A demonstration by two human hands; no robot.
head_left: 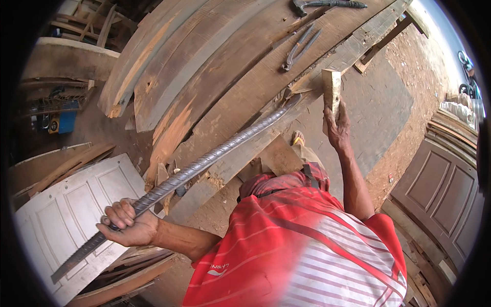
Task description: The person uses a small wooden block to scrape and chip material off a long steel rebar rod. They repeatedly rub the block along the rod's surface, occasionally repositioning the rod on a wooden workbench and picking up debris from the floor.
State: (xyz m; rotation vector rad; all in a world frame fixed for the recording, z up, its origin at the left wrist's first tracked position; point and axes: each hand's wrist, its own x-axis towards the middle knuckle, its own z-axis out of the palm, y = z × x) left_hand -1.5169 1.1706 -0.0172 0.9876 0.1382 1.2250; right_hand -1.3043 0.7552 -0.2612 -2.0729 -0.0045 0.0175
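My left hand (134, 225) is wrapped round a long ribbed steel bar (209, 156) near its lower end. The bar slants up to the right across the planks, and its bent, flattened far end lies at the edge of the wooden bench, by a small piece of wood. My right hand (337, 130) grips a short wooden block (332, 84), held upright just right of the bar's tip. Whether the block touches the bench edge, I cannot tell. Beyond them, a pair of pincers (302, 48) rests on a plank with its handles apart.
Several rough, split planks (220, 92) cover the bench. A hammer (330, 4) lies at its far edge. A white panelled door (76, 210) leans at left, a brown one (440, 189) at right. My sandalled foot (298, 138) is under the bench edge, beside a grey board (378, 102).
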